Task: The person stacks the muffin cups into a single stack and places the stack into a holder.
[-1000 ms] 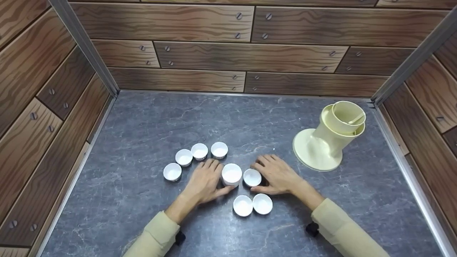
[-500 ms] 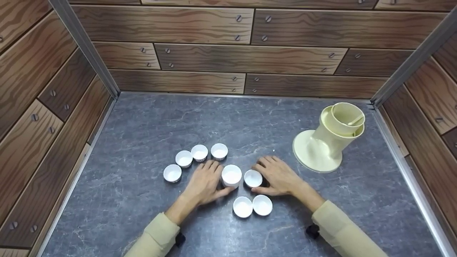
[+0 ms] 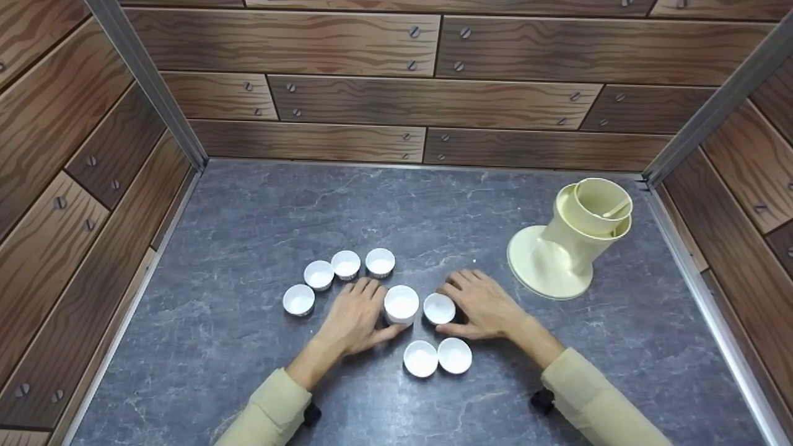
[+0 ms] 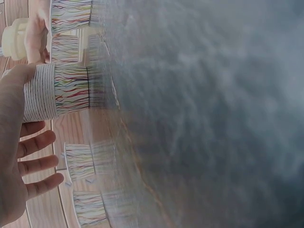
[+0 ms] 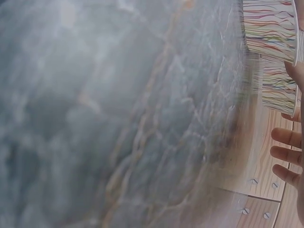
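Note:
My left hand [image 3: 357, 316] holds a stack of nested paper cups [image 3: 401, 303] between thumb and index finger. In the left wrist view the stack [image 4: 40, 95] shows many white rims above a wall with coloured wavy lines; the other fingers [image 4: 42, 164] stand off it. Close on its right, my right hand [image 3: 482, 303] has thumb and forefinger around a single paper cup [image 3: 439, 308]. That cup [image 5: 280, 88] shows the same line pattern in the right wrist view. The stack and the cup stand upright on the table, a small gap between them.
Two paper cups [image 3: 420, 358] stand side by side in front of the hands. Several more [image 3: 319, 275] form a curved row at the back left. A pale yellow pedestal holder [image 3: 551, 263] stands at the back right. Wood-patterned walls [image 3: 310, 139] enclose the table.
The single cup and right hand have shifted very slightly right since the first frame, widening the gap to the stack a little. The left hand and stack look unmoved.

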